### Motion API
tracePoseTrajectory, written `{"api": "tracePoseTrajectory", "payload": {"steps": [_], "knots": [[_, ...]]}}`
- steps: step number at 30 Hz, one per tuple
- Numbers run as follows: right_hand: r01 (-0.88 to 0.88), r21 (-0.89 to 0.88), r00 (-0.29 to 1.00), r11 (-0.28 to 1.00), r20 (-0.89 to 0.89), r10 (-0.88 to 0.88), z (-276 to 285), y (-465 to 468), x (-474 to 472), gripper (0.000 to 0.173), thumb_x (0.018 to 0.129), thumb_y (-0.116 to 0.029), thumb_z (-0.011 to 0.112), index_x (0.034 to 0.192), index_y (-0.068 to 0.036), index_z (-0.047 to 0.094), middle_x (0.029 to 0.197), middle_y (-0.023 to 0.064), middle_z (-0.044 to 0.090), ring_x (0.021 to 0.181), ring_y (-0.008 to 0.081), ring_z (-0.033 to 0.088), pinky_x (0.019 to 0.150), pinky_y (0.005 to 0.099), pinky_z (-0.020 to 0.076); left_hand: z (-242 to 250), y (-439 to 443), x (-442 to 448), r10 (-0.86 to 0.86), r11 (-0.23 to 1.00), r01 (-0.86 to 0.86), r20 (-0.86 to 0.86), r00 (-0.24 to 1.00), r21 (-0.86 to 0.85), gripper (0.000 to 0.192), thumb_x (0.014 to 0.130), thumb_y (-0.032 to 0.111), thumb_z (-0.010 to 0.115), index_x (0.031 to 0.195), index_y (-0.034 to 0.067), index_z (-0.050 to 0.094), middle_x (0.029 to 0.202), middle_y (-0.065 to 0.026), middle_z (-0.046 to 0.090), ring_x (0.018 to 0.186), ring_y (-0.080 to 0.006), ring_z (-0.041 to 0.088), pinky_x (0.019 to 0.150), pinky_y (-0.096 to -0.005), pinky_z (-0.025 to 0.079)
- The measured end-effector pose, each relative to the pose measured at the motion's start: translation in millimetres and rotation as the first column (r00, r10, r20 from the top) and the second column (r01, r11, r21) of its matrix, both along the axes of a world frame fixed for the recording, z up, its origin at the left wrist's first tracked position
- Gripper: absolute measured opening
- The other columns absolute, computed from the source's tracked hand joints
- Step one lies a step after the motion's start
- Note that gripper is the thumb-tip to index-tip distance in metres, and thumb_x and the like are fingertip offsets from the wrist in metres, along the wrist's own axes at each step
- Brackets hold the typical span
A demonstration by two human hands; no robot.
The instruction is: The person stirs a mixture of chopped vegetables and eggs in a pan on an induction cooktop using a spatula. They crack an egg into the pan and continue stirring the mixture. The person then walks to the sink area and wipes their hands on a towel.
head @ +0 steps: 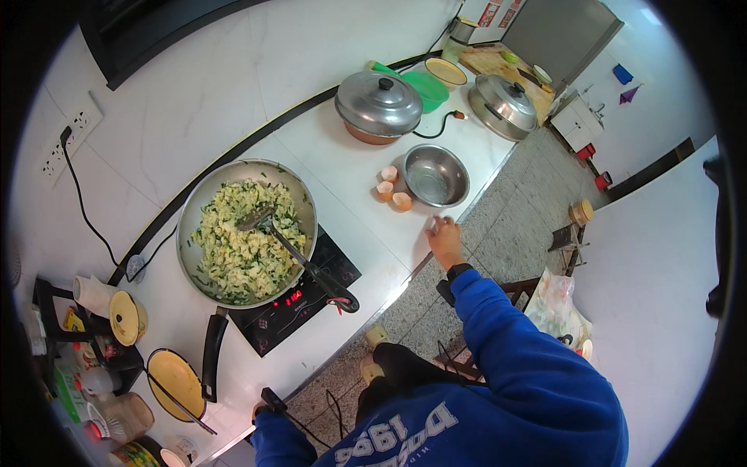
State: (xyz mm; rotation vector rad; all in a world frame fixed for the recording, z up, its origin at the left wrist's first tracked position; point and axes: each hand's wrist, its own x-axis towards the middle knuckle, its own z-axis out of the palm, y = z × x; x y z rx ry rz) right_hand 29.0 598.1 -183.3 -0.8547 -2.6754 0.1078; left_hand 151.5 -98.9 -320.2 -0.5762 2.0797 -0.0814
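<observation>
My right hand (444, 239) rests at the counter's front edge with bent fingers, just below a steel bowl (436, 175); nothing shows in its grip. Left of the bowl lie several cracked eggshells (401, 202). A frying pan (189, 233) full of chopped egg, rice-like bits and greens stands on a black induction cooker (268, 333), and a slotted spatula (292, 251) leans in it, its handle over the pan's rim. Only a sliver of my left hand (257, 412) shows at the counter's near edge, beneath a black wrist device; its fingers are hidden.
Beyond the bowl stand a lidded pot (379, 105), a green basin (426, 90) and a second lidded steel pot (503, 108). Near the left end are a yellow enamel plate (175, 385) with chopsticks across it, a yellow lidded enamel pot (127, 318), bottles and a power cord (87, 216).
</observation>
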Motion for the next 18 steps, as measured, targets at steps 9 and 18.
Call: {"api": "tracePoseTrajectory", "payload": {"steps": [9, 18], "knots": [[-0.498, -0.041, 0.818, 0.866, -0.353, 0.454, 25, -33, -55, 0.023, 0.093, 0.0, 0.064, 0.114, -0.002, 0.074, 0.127, 0.0241, 0.068, 0.115, 0.0455, 0.065, 0.1, 0.0498, 0.0556, -24, -22, 16, 0.016, 0.998, -0.014, -0.027, 1.0, 0.062, 0.048, 0.101, 0.049, 0.065, 0.13, 0.013, 0.077, 0.124, -0.0118, 0.079, 0.112, -0.0314, 0.074, 0.093, -0.049, 0.059], [-0.457, 0.156, 0.885, 0.876, 0.176, 0.43, 20, -41, -86, 0.041, 0.091, 0.001, 0.062, 0.132, 0.003, 0.068, 0.147, 0.0212, 0.06, 0.152, 0.0507, 0.04, 0.122, 0.0503, 0.0421, -74, -56, 60, 0.123, 0.985, -0.101, -0.159, 0.98, 0.138, 0.047, 0.101, 0.048, 0.065, 0.131, 0.013, 0.076, 0.127, -0.0118, 0.078, 0.115, -0.032, 0.074, 0.095, -0.0507, 0.059]]}}
